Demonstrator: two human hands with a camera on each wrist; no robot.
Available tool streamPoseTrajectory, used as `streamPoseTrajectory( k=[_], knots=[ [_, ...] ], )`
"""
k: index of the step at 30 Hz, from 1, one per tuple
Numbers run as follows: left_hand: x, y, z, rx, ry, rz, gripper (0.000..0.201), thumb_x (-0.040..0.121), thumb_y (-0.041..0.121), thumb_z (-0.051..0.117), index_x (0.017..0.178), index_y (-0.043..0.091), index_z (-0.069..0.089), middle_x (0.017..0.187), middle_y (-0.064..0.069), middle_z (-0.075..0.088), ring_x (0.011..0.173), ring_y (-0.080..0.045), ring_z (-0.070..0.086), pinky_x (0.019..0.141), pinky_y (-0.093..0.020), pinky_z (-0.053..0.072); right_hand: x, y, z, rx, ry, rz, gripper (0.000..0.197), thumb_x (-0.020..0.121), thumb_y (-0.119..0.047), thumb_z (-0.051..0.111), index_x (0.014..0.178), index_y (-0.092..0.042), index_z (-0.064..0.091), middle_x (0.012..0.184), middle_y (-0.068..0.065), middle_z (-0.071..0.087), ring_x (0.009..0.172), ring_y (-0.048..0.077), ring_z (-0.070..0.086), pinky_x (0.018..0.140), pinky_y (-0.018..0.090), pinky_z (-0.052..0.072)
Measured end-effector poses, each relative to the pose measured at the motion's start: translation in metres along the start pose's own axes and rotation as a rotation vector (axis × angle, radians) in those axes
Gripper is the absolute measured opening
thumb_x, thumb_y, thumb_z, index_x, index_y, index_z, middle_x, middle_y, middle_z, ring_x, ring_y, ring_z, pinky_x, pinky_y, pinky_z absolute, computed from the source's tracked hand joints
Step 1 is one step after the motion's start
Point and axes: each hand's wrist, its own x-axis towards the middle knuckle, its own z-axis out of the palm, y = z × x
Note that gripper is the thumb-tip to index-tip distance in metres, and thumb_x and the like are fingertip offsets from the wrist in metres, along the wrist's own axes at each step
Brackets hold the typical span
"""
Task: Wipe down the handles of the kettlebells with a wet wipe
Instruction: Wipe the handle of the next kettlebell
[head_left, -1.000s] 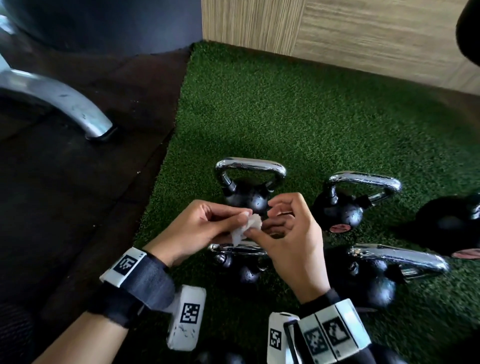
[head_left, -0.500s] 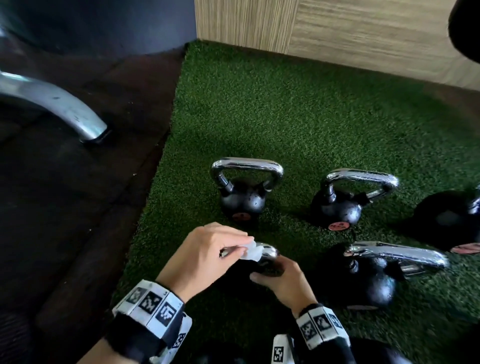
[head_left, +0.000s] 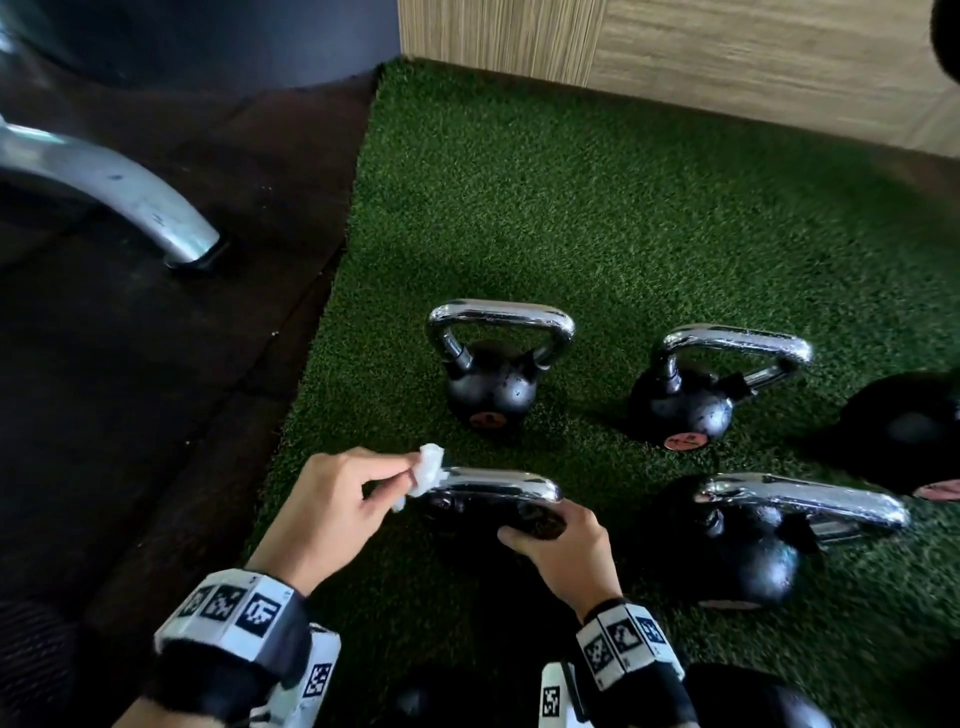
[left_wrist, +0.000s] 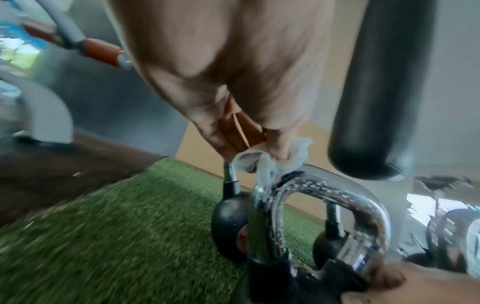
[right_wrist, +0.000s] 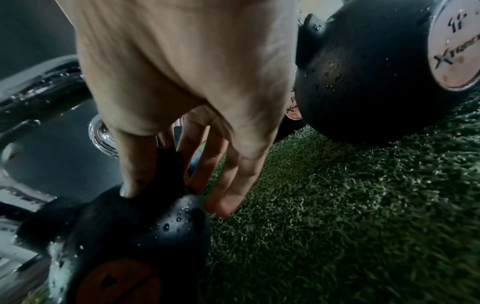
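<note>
Several black kettlebells with chrome handles stand on green turf (head_left: 571, 218). My left hand (head_left: 337, 499) pinches a crumpled white wet wipe (head_left: 428, 467) against the left end of the nearest kettlebell's chrome handle (head_left: 498, 483). The left wrist view shows the wet wipe (left_wrist: 270, 162) pressed on the bend of that handle (left_wrist: 324, 191). My right hand (head_left: 561, 545) holds the black body of the same kettlebell (right_wrist: 135, 226), thumb and fingers (right_wrist: 228, 189) wrapped over its shoulder. Water drops dot the metal.
Two kettlebells (head_left: 491, 384) (head_left: 685, 400) stand behind, a larger one (head_left: 753, 551) to the right, another (head_left: 914, 415) at the right edge. Dark rubber floor (head_left: 130, 389) lies left with a silver machine leg (head_left: 130, 202). A wooden wall (head_left: 727, 57) borders the turf.
Both hands came down from in front of me to the nearest kettlebell. The right hand let go of the wipe and took the body; the left slid the wipe left along the handle.
</note>
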Motion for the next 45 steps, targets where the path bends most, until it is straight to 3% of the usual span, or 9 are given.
streamPoseTrajectory(
  k=[3,7,13,19,23,31,37,40,45],
  knots=[
    [-0.011,-0.015,0.003,0.02,0.013,-0.078,0.03,0.082,0.012,0.084,0.109,0.024,0.08,0.083,0.019,0.076,0.062,-0.011,0.072,0.054,-0.031,0.055,0.004,0.0,-0.001,-0.027,-0.002,0.002,0.032,0.055,-0.049,0.092,0.068,-0.05,0.063,0.073,-0.025,0.066,0.073,-0.017,0.059,0.058,0.001,0.041],
    [-0.015,-0.014,0.011,-0.053,0.037,-0.115,0.043,0.084,0.009,0.082,0.112,0.041,0.072,0.087,0.039,0.071,0.076,0.0,0.074,0.064,-0.024,0.054,0.005,0.002,-0.003,-0.029,-0.016,0.0,0.036,0.055,-0.05,0.092,0.077,-0.045,0.064,0.081,-0.023,0.067,0.079,-0.015,0.059,0.058,0.001,0.041],
    [-0.023,-0.023,0.031,-0.101,-0.168,-0.305,0.029,0.086,0.006,0.074,0.073,0.031,0.08,0.067,0.013,0.074,0.052,-0.005,0.058,0.059,-0.03,0.046,0.006,0.001,-0.003,-0.039,-0.023,-0.026,0.041,0.058,-0.043,0.095,0.082,-0.041,0.062,0.08,-0.021,0.063,0.077,-0.012,0.056,0.06,0.001,0.04],
    [-0.027,-0.021,0.038,-0.193,-0.208,-0.404,0.014,0.084,0.042,0.079,0.07,0.038,0.079,0.062,0.019,0.069,0.049,0.004,0.045,0.047,-0.022,0.034,0.002,-0.001,-0.001,-0.01,-0.018,-0.068,0.047,0.064,-0.034,0.095,0.1,-0.035,0.065,0.089,-0.019,0.066,0.087,-0.005,0.061,0.073,0.001,0.043],
    [-0.026,-0.016,0.041,-0.223,-0.149,-0.451,0.02,0.084,0.05,0.077,0.069,0.037,0.079,0.061,0.009,0.072,0.054,-0.022,0.062,0.057,-0.038,0.048,-0.003,0.003,-0.004,-0.024,-0.016,-0.061,0.038,0.064,-0.032,0.095,0.093,-0.037,0.07,0.084,-0.019,0.068,0.081,-0.008,0.061,0.065,-0.001,0.043],
    [0.012,-0.008,0.053,-0.119,-0.079,-0.374,0.023,0.088,0.04,0.077,0.068,0.029,0.076,0.061,0.02,0.07,0.061,0.005,0.066,0.057,-0.006,0.039,-0.021,0.008,-0.016,-0.159,-0.081,-0.09,0.034,0.07,-0.018,0.085,0.064,-0.05,0.072,0.055,-0.024,0.065,0.059,-0.013,0.061,0.056,-0.001,0.04],
    [0.056,0.003,0.064,0.018,-0.183,-0.344,0.024,0.089,0.033,0.077,0.078,0.012,0.077,0.075,-0.005,0.076,0.073,-0.009,0.07,0.073,-0.026,0.052,-0.021,-0.015,-0.014,-0.29,-0.242,-0.206,0.013,0.081,-0.024,0.074,0.09,-0.023,0.082,0.082,-0.005,0.079,0.078,0.002,0.072,0.077,0.013,0.055],
    [0.058,-0.003,0.054,-0.059,-0.323,-0.412,0.022,0.087,0.041,0.078,0.084,0.019,0.078,0.081,0.006,0.076,0.075,-0.001,0.067,0.068,-0.017,0.048,-0.001,-0.028,-0.017,-0.231,-0.155,-0.206,0.012,0.085,-0.023,0.075,0.095,-0.025,0.08,0.088,-0.003,0.078,0.082,0.01,0.072,0.077,0.018,0.055],
    [0.049,-0.001,0.055,-0.104,-0.303,-0.466,0.011,0.088,0.033,0.079,0.08,0.026,0.08,0.068,0.01,0.072,0.063,0.001,0.061,0.059,-0.011,0.041,0.031,-0.03,-0.003,-0.04,-0.281,-0.052,0.054,0.081,-0.038,0.079,0.132,-0.038,0.063,0.116,-0.006,0.072,0.098,0.012,0.068,0.091,0.03,0.053]
  ],
)
